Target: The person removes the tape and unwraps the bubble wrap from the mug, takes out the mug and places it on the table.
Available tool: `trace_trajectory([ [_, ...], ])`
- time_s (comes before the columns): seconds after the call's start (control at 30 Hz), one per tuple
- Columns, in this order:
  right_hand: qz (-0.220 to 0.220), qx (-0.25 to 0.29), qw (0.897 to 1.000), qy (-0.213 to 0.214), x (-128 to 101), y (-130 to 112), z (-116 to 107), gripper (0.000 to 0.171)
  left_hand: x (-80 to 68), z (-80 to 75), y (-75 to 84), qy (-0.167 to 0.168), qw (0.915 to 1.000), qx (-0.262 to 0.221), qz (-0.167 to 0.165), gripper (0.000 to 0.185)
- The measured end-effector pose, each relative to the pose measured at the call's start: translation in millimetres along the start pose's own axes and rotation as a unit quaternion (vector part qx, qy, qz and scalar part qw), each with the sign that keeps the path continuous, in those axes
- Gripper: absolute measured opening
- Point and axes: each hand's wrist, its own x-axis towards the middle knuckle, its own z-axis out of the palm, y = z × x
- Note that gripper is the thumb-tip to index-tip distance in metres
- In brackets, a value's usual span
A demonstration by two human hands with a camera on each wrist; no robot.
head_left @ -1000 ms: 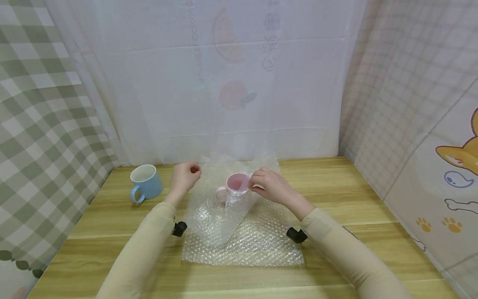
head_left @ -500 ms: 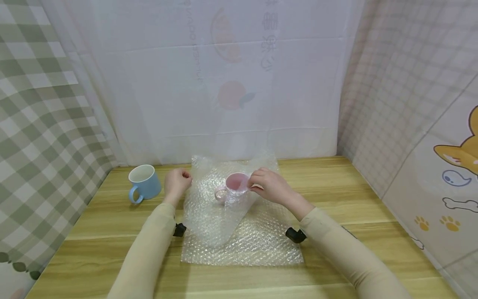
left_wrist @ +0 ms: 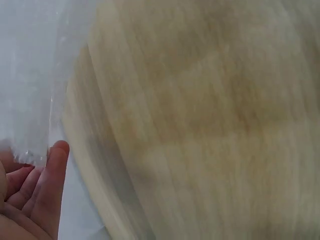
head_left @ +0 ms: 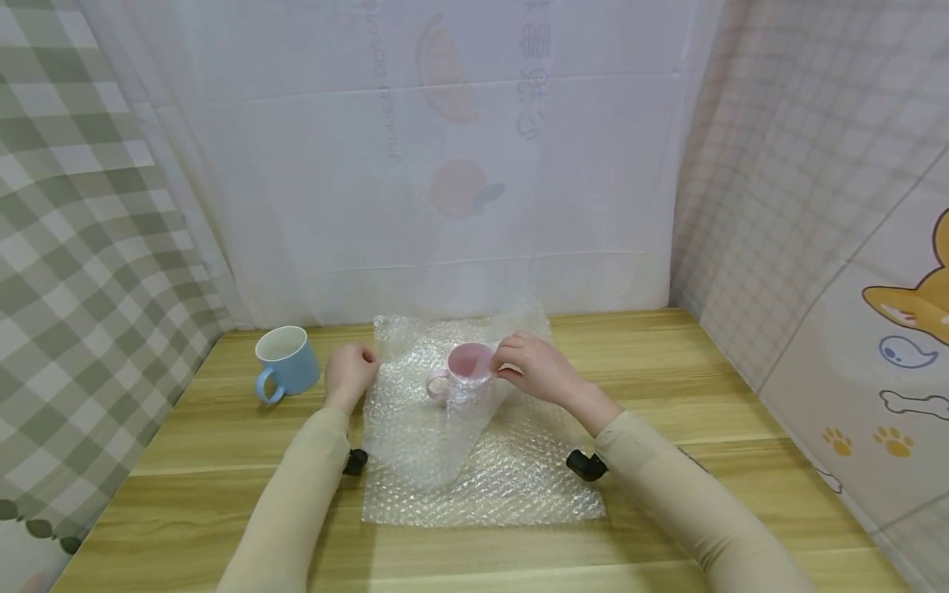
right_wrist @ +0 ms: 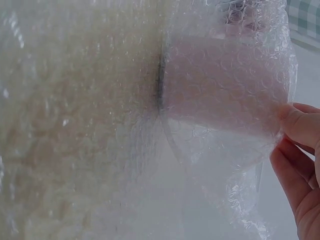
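— What do we have on the wooden table (head_left: 222, 461)?

— We see a pink mug (head_left: 469, 369) standing upright on a sheet of bubble wrap (head_left: 511, 486), just past the centre of the tabletop, its handle pointing toward nine o'clock. A flap of the wrap rises from the six o'clock side and covers the near wall of the mug.

— And the hands?

— We see the right hand (head_left: 535, 369) at the mug's three o'clock, its fingers curled and pinching the wrap against the rim. In the right wrist view the fingertips (right_wrist: 298, 125) press the bubble film, with the pink body showing through it. The left hand (head_left: 348, 372) sits at the mug's nine o'clock, apart from the mug, fingers curled around the left edge of the sheet; in the left wrist view, which is blurred, we make out the thumb (left_wrist: 52, 175) lying against the film.

— Anything else in frame?

— We note a blue mug (head_left: 285, 362) standing upright at nine o'clock of the left hand, near it but not touching, handle turned toward seven o'clock. Beige sleeves (head_left: 296, 502) cover both forearms.
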Motion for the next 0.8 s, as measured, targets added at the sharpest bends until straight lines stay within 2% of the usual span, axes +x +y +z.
trace_trajectory([
  [0.13, 0.0, -0.001, 1.0, 0.001, -0.2, 0.4, 0.4, 0.016, -0.7, -3.9, 3.3, -0.011, 0.9993, 0.037, 0.0, 0.023],
  [0.2, 0.0, 0.0, 1.0, 0.002, -0.2, 0.1, 0.2, 0.017, -1.7, -7.3, 7.2, -0.008, 0.9985, 0.053, 0.011, 0.031],
  [0.37, -0.001, 0.001, 1.0, 0.003, 0.0, 0.0, 0.2, 0.017, -5.8, -21.9, 21.0, 0.022, 0.9949, 0.06, 0.078, 0.041],
  [0.47, -0.001, 0.003, 1.0, 0.002, 0.0, 0.7, 0.7, 0.017, -9.1, -32.5, 30.0, 0.028, 0.9914, 0.058, 0.114, 0.046],
  [0.63, -0.002, 0.003, 1.0, 0.003, -0.4, 1.9, 1.6, 0.017, -13.3, -45.5, 41.3, -0.005, 0.9849, 0.033, 0.17, 0.058],
  [0.8, 0.001, 0.004, 1.0, 0.0, -0.2, 1.2, 1.4, 0.017, -17.6, -47.8, 49.4, -0.046, 0.9735, 0.019, 0.223, 0.066],
])
